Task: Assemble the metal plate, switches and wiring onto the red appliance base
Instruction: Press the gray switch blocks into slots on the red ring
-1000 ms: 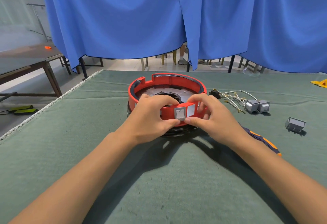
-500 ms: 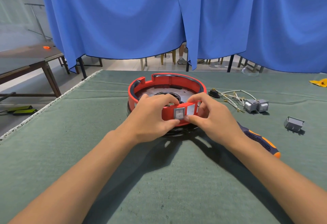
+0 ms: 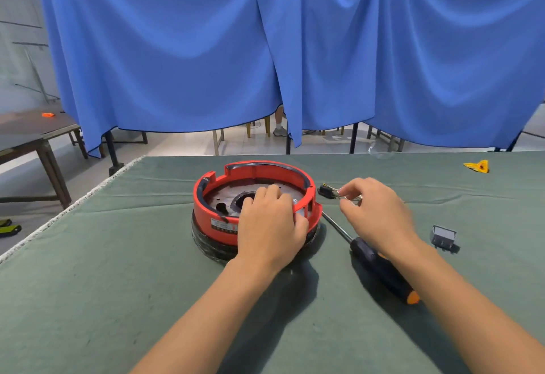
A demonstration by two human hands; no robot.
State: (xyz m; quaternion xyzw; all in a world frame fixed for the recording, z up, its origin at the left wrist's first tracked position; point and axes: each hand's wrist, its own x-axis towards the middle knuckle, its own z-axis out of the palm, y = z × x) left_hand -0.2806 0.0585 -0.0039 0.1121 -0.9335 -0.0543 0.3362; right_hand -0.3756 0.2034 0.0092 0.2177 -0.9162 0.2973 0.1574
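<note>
Here, the red appliance base [image 3: 253, 196], near the table's [image 3: 118, 270] far edge, was steadied by the left hand [image 3: 269, 223] curled over its near rim, while the wiring [image 3: 328, 191], lying rightward from the base, was pinched by the nearer right hand [image 3: 376, 211]; the base's label was unreadable.

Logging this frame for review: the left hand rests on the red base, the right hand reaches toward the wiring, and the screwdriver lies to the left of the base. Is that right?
Not quite. In the head view the screwdriver lies to the right of the red base, under the right hand. The rest stands: the left hand rests on the base, and the right reaches toward the wiring.
</note>
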